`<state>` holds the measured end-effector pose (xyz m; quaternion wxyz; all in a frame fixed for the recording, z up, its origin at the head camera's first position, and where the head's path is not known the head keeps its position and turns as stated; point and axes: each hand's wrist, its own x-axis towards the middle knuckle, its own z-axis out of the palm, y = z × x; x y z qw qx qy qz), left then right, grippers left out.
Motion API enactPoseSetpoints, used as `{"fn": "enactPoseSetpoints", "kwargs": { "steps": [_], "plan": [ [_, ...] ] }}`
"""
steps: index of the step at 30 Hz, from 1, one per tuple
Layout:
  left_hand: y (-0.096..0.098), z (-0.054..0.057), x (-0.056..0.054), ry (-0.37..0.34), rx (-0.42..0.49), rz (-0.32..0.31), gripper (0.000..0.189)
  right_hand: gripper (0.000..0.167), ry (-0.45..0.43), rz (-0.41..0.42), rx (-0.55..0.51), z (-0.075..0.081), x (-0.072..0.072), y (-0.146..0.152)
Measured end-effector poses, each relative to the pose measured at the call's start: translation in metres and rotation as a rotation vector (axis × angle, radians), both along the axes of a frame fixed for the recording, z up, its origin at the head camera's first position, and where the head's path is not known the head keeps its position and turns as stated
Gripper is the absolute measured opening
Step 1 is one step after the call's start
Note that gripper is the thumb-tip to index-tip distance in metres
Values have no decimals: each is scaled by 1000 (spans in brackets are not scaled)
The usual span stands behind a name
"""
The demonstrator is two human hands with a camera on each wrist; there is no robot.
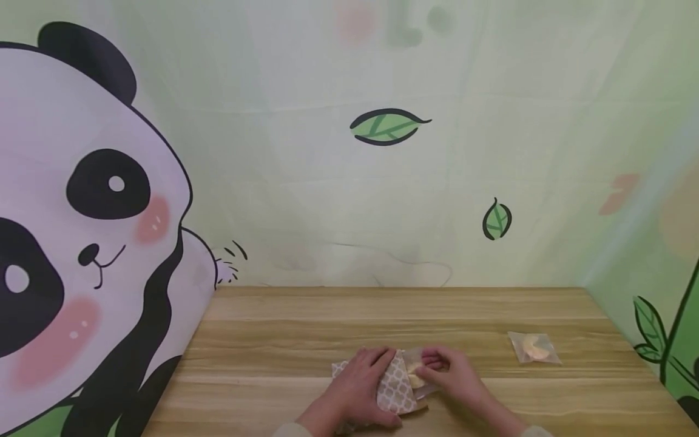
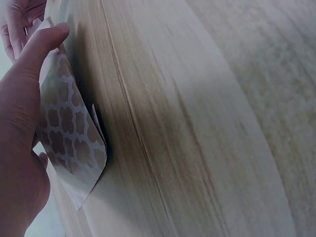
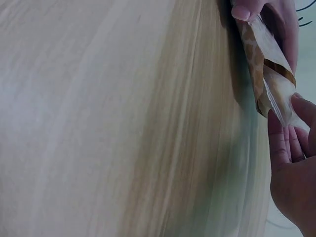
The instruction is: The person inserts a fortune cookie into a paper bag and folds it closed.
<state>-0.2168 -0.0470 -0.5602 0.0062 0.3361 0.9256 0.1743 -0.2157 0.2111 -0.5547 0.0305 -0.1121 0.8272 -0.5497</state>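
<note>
A paper bag (image 1: 395, 389) with a white lattice pattern on tan lies near the front of the table, its mouth toward the right. My left hand (image 1: 357, 386) grips the bag across its middle, the thumb along the near side. Half in the mouth of the bag sits a clear packet (image 1: 413, 371) with something pale yellow inside. Thumb and fingers of my right hand (image 1: 459, 377) pinch the packet's outer end, as the right wrist view shows at the packet's edge (image 3: 281, 96). The bag hides the packet's inner part.
Farther right on the wooden table (image 1: 306, 328) lies another clear packet (image 1: 535, 349) with a pale, curved piece inside. Behind the table hangs a cloth backdrop (image 1: 306, 182) printed with a panda and leaves.
</note>
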Motion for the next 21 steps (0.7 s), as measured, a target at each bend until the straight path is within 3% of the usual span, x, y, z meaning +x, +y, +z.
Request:
{"fn": "enactPoseSetpoints", "kwargs": {
  "steps": [6,16,21],
  "plan": [
    [3,3,0,-35,3,14,127,42,-17,1,-12,2,4,-2],
    [5,3,1,-5,1,32,120,44,-54,19,-36,-2,5,0],
    [5,1,1,-3,28,38,119,44,-43,47,-11,4,6,5]
  ]
}}
